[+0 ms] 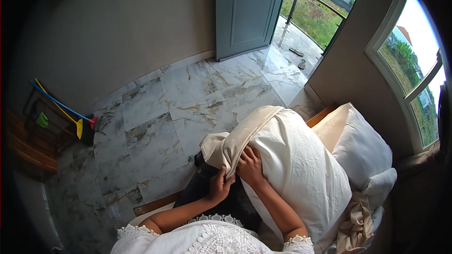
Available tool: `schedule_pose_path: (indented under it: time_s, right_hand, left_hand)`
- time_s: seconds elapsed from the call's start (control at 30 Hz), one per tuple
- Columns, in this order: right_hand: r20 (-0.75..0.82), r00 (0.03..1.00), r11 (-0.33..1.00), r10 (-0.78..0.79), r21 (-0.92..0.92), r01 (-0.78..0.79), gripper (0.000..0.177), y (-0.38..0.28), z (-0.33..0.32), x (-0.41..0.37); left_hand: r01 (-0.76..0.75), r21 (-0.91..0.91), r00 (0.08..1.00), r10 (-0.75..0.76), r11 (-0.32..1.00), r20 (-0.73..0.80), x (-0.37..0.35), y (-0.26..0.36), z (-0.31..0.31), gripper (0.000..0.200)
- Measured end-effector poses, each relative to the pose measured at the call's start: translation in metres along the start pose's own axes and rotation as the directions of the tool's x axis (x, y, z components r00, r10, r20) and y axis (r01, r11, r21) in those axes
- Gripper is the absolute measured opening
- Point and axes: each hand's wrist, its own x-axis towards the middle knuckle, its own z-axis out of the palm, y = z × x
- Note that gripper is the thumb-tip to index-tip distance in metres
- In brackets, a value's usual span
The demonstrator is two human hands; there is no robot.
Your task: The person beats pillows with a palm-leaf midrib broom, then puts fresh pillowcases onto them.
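A large, bulky white pillow (296, 160) lies across my lap and to my right. A beige pillowcase (249, 124) is bunched around its far left side, with a loose fold hanging over a dark thing below. My left hand (220, 186) is closed on the bunched lower edge of this beige cloth. Just right of it, my right hand (250, 165) has its fingers curled against the fabric where beige meets white. Its fingertips are partly hidden in the folds, and the two hands nearly touch.
Another white pillow (365, 146) rests at the right beside crumpled beige cloth (354, 226). Marble-look tiles (188, 108) stretch toward a grey door (252, 11) that stands ajar. Slippers (296, 52) lie outside. A yellow broom (79, 128) leans near wooden furniture (28, 141) at left.
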Motion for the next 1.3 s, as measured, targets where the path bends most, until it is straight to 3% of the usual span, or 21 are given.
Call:
schedule_pose_path:
  time_s: [0.07,0.2,0.23,0.27,0.33,0.43,0.57,0.63,0.73,0.8,0.83,0.87,0.9,0.93,0.97,1.07,1.1,1.13,1.2,1.27,1.3]
  right_hand:
    - [0.013,1.000,0.997,0.018,0.074,-0.019,0.034,0.006,0.008,-0.005]
    - [-0.093,0.994,0.992,0.060,0.120,-0.049,0.043,0.005,0.016,-0.014]
    - [-0.054,0.995,0.984,0.085,0.159,-0.075,0.052,0.004,0.009,-0.016]
    - [-0.062,0.991,0.967,0.120,0.231,-0.103,0.052,0.000,-0.001,-0.014]
    - [-0.067,0.980,0.917,0.188,0.370,-0.151,0.054,-0.007,-0.014,-0.010]
    - [-0.126,0.971,0.914,0.202,0.381,-0.141,0.050,-0.003,0.002,-0.021]
    - [-0.143,0.967,0.924,0.210,0.352,-0.149,0.052,-0.003,0.004,-0.023]
    - [-0.109,0.973,0.922,0.205,0.356,-0.155,0.053,-0.001,0.002,-0.026]
    - [0.232,0.967,0.841,0.107,0.498,-0.212,0.052,0.011,-0.034,-0.015]
    - [0.429,0.897,0.770,-0.103,0.605,-0.201,0.031,0.054,-0.077,0.004]
    - [0.339,0.934,0.723,0.109,0.618,-0.309,0.026,0.087,-0.077,0.009]
    - [-0.032,0.963,0.823,0.268,0.528,-0.212,0.027,0.117,-0.081,0.023]
    - [-0.242,0.873,0.892,0.423,0.278,-0.355,0.029,0.149,-0.081,0.031]
    - [-0.256,0.814,0.848,0.522,0.055,-0.527,0.039,0.191,-0.073,0.025]
    - [-0.176,0.716,0.726,0.676,-0.009,-0.688,0.053,0.225,-0.059,0.011]
    - [0.294,0.459,0.475,0.839,0.018,-0.880,0.088,0.270,-0.023,-0.017]
    - [0.351,0.466,0.505,0.813,-0.025,-0.863,0.091,0.266,-0.027,-0.012]
    - [0.416,0.463,0.535,0.783,-0.068,-0.842,0.095,0.260,-0.028,-0.010]
    - [0.476,0.591,0.651,0.651,0.050,-0.757,0.091,0.240,-0.038,-0.004]
    - [0.547,0.631,0.698,0.550,0.114,-0.707,0.089,0.220,-0.050,0.003]
    - [0.524,0.690,0.691,0.499,0.240,-0.682,0.080,0.217,-0.044,-0.003]
  left_hand:
    - [0.051,0.018,0.988,-0.053,0.999,0.143,-0.010,0.001,0.004,0.023]
    - [0.093,-0.143,0.976,-0.062,0.985,0.210,0.007,0.009,-0.008,0.036]
    - [0.126,0.161,0.918,-0.176,0.979,0.355,0.021,0.016,-0.028,0.041]
    - [0.019,0.461,0.939,-0.174,0.887,0.297,0.031,0.012,-0.039,0.041]
    - [-0.084,0.501,0.996,0.058,0.861,0.067,0.054,0.026,-0.049,0.040]
    - [-0.055,0.313,0.996,0.029,0.948,0.086,0.081,0.031,-0.032,0.031]
    - [-0.296,0.498,0.955,0.242,0.815,0.171,0.092,0.029,-0.004,0.011]
    - [-0.383,0.416,0.921,0.306,0.825,0.241,0.085,0.025,0.003,0.010]
    - [-0.396,0.321,0.905,0.305,0.860,0.297,0.066,0.017,0.007,0.007]
    - [-0.396,0.342,0.897,0.279,0.852,0.344,0.062,0.007,0.005,0.008]
    - [-0.421,0.397,0.888,0.281,0.815,0.365,0.063,0.007,0.003,0.012]
    - [-0.416,0.334,0.885,0.292,0.846,0.362,0.068,0.008,0.001,0.012]
    - [-0.409,0.264,0.883,0.306,0.873,0.356,0.077,0.010,0.002,0.012]
    - [-0.406,0.190,0.881,0.328,0.894,0.341,0.085,0.010,0.006,0.011]
    - [-0.446,0.153,0.857,0.372,0.882,0.356,0.095,0.001,0.008,0.015]
    - [0.181,-0.158,0.916,-0.108,0.971,0.386,0.132,-0.006,0.010,0.027]
    - [0.239,-0.256,0.934,-0.150,0.937,0.323,0.148,-0.012,0.019,0.043]
    - [0.350,-0.181,0.888,-0.264,0.919,0.376,0.163,-0.020,0.021,0.053]
    - [0.477,0.047,0.685,-0.405,0.877,0.606,0.195,-0.006,0.027,0.056]
    - [0.188,0.230,0.847,-0.276,0.955,0.454,0.219,-0.028,0.058,0.055]
    - [0.171,0.267,0.869,-0.273,0.948,0.412,0.225,-0.032,0.070,0.053]
